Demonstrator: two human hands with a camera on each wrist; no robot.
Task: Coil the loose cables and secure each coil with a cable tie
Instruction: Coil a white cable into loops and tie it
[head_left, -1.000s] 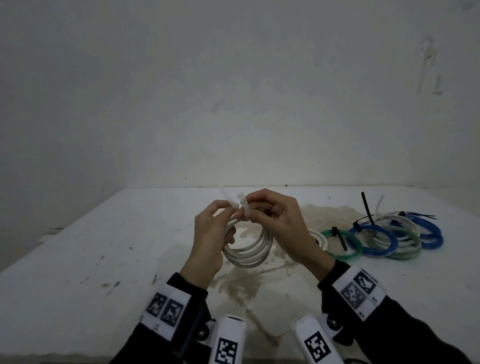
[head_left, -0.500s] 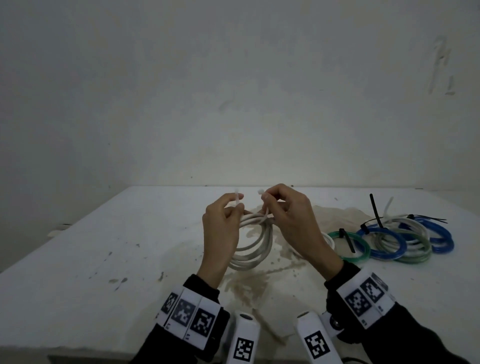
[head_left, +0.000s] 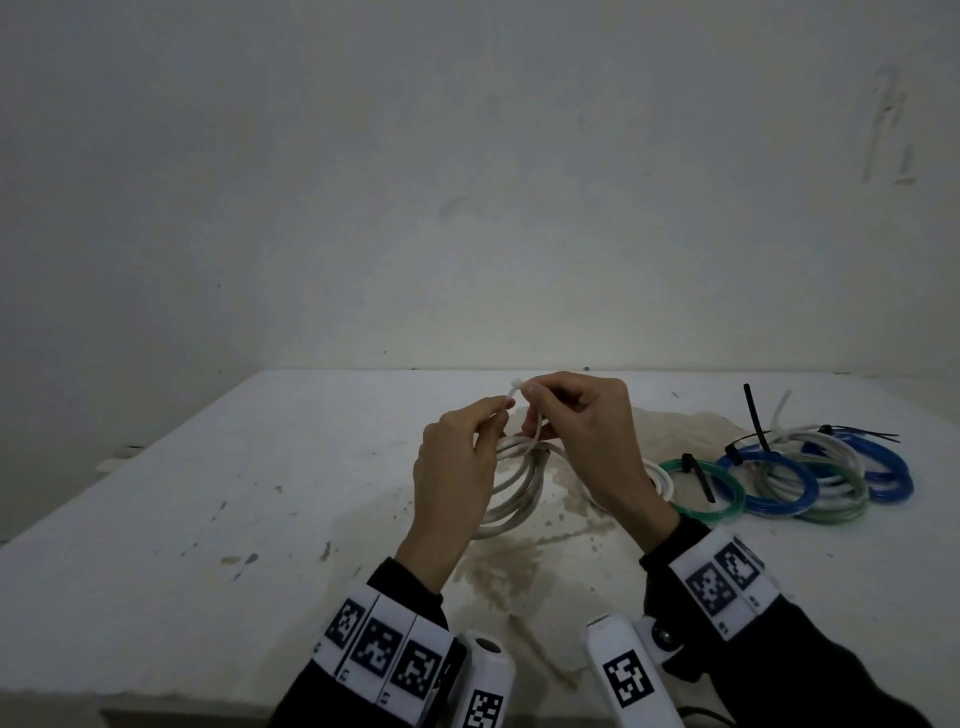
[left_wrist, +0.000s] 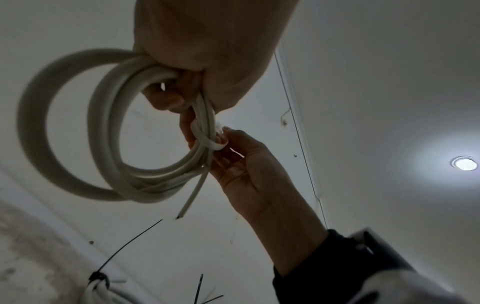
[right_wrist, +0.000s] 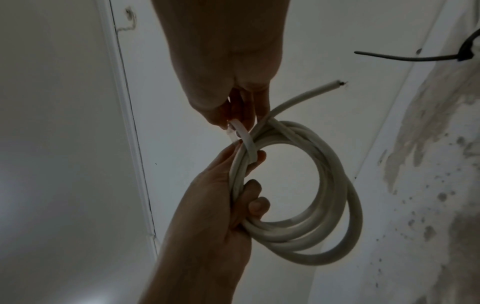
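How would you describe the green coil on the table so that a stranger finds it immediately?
Look at the white table, at the row of coils right of the hands. The green coil is the first coloured ring from the hands, next to a blue coil. It is plain green, with one black tie.

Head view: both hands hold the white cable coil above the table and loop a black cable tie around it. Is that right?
Not quite. The cable tie is white, not black; the left wrist view shows it wrapped around the white cable coil. Otherwise right: the left hand and right hand hold it above the table.
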